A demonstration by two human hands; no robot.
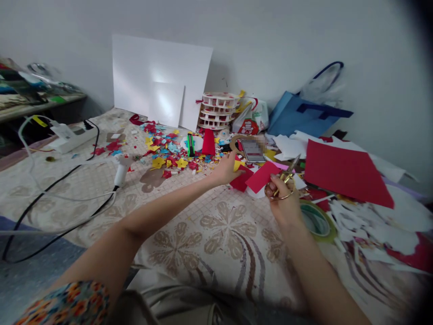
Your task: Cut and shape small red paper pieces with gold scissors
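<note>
My right hand (283,202) is closed around the handles of gold scissors (286,178), whose blades point up and away. A red paper piece (262,177) lies close by the fingers of that hand; whether they also grip it I cannot tell. My left hand (224,169) reaches in over the table with thumb and forefinger apart. Just beside its fingertips are a darker red paper piece (241,181) and a bit of yellow paper. Behind them rests a phone (253,150) with its screen lit and partly blurred out.
Paper scraps and yellow flower shapes (158,162) litter the patterned tablecloth (226,225). A white tiered model (218,110) stands near white boards (135,76). On the right are a blue bag (297,115), a red sheet (341,174) and tape (316,220). A glue gun (121,174) trails cables leftward.
</note>
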